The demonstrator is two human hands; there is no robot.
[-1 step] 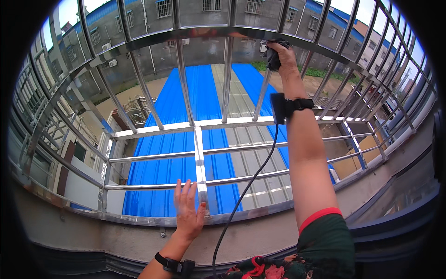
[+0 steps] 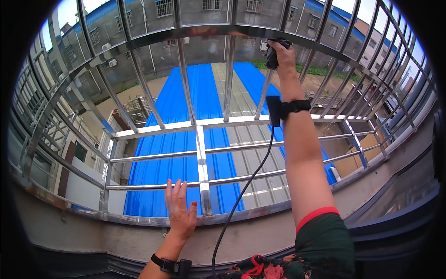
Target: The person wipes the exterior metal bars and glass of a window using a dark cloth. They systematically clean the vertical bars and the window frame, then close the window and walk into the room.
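- A steel bar cage (image 2: 202, 169) is spanning the frame, its bars standing between us and outdoors.
- A grey building (image 2: 200, 52) is stretching across the top, behind the bars.
- A ribbed blue-and-grey roof (image 2: 155, 202) is filling the centre, the right forearm (image 2: 304, 153) partly blocking it.
- A black cable (image 2: 272, 135) is hanging between the arms.
- The left hand (image 2: 180, 211), lower centre, is spreading empty; I can't tell whether it's touching the bars.
- The right hand (image 2: 286, 56), upper right, is gripping a dark cloth (image 2: 270, 56) at the curved rail (image 2: 204, 30).

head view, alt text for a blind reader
A person's right hand holds a dark cloth at the upper rail of metal bars; left hand, open, is near the lower rail. Beyond lies a blue and grey roof.
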